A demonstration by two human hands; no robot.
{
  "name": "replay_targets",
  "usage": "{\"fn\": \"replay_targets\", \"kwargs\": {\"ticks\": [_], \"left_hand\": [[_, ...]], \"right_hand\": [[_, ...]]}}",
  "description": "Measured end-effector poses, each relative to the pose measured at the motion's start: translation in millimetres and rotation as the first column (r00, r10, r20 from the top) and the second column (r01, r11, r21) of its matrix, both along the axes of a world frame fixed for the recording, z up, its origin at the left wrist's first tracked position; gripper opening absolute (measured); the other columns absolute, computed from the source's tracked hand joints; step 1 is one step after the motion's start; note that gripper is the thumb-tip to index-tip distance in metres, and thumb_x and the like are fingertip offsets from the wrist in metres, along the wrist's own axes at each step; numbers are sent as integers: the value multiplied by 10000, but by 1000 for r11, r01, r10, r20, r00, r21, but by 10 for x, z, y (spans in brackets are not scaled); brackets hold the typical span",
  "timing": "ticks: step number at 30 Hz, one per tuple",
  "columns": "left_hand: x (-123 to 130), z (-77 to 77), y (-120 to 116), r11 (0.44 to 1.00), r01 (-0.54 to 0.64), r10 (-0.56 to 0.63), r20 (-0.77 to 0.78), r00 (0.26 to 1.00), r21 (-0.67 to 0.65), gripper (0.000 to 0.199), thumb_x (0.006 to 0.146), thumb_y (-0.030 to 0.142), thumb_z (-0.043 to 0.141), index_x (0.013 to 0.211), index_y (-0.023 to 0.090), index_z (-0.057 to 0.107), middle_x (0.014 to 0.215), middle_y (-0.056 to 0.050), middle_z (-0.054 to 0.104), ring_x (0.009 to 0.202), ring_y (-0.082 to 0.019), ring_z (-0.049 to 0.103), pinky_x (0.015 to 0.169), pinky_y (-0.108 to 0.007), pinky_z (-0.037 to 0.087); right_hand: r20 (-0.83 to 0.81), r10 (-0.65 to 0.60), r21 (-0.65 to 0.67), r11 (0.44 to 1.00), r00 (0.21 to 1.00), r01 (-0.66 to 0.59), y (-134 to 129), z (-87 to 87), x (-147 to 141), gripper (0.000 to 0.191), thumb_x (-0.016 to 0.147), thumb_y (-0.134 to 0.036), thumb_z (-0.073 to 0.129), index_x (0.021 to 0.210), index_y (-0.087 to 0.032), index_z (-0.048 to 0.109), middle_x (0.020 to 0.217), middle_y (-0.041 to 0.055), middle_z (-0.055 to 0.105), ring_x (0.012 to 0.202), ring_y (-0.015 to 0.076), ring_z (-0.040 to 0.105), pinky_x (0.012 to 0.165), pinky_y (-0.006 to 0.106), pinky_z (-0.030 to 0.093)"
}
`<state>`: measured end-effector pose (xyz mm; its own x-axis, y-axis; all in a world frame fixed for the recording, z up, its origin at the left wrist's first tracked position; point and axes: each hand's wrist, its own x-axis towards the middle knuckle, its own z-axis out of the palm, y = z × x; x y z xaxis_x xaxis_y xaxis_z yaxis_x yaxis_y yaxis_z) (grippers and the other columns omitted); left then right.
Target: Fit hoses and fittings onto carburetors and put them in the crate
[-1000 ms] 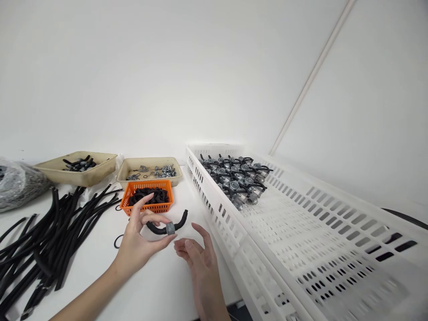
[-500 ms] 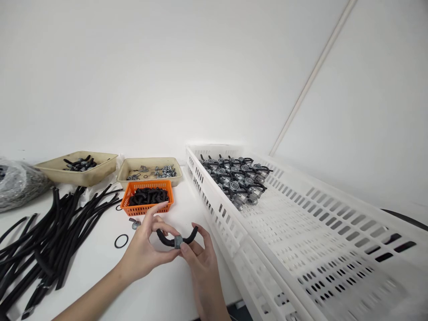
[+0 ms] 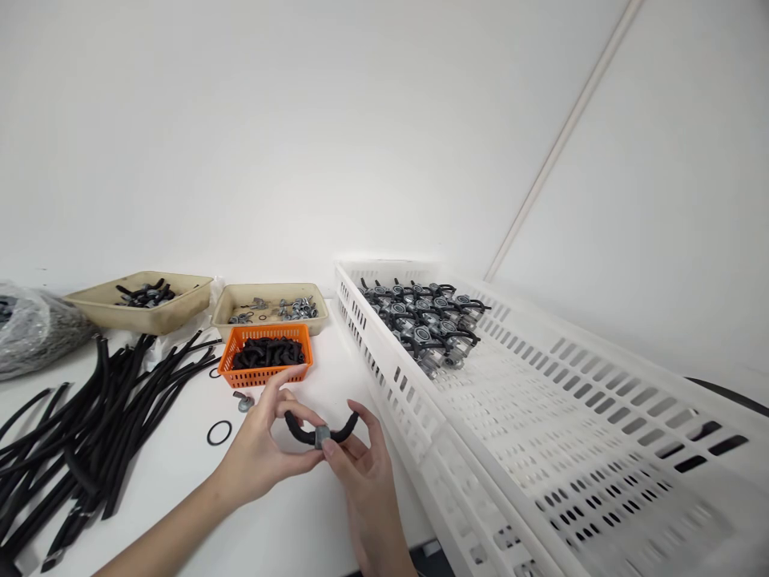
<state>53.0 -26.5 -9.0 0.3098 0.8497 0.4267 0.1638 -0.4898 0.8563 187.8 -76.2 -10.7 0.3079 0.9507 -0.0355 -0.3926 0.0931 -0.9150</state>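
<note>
Both hands hold a short curved black rubber hose (image 3: 303,434) with a grey metal fitting (image 3: 322,437) at its middle. My left hand (image 3: 261,446) pinches the hose's left part between thumb and fingers. My right hand (image 3: 365,481) closes on the fitting and the right part of the hose, its fingertips hiding part of the metal. A small metal fitting (image 3: 243,404) and a black O-ring (image 3: 219,433) lie on the white table (image 3: 180,529) just left of my left hand.
An orange basket (image 3: 266,375) of black hose pieces stands just beyond my hands, before a beige tray (image 3: 270,322) of metal parts. Another tray (image 3: 138,316), loose long black hoses (image 3: 90,449) and a plastic bag (image 3: 36,340) lie left. A white crate (image 3: 390,385) of assembled parts stands right.
My hands have drawn together, and my right hand has closed on the fitting and hose. The hose has moved right, and the loose fitting and O-ring now show beside my left hand.
</note>
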Motion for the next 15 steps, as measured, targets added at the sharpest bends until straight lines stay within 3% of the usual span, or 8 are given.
{"fn": "replay_targets", "kwargs": {"ticks": [15], "left_hand": [[13,-8,-6,999,22,-22,3,1000,24,859,716,170,724,1392,275,205,848,10,719,816,-201,589,843,-380,426]], "right_hand": [[6,-3,0,1000,1000,3,30,-64,1,692,575,-405,854,1145,-213,513,745,52,746,777,240,701,751,355,498]]}}
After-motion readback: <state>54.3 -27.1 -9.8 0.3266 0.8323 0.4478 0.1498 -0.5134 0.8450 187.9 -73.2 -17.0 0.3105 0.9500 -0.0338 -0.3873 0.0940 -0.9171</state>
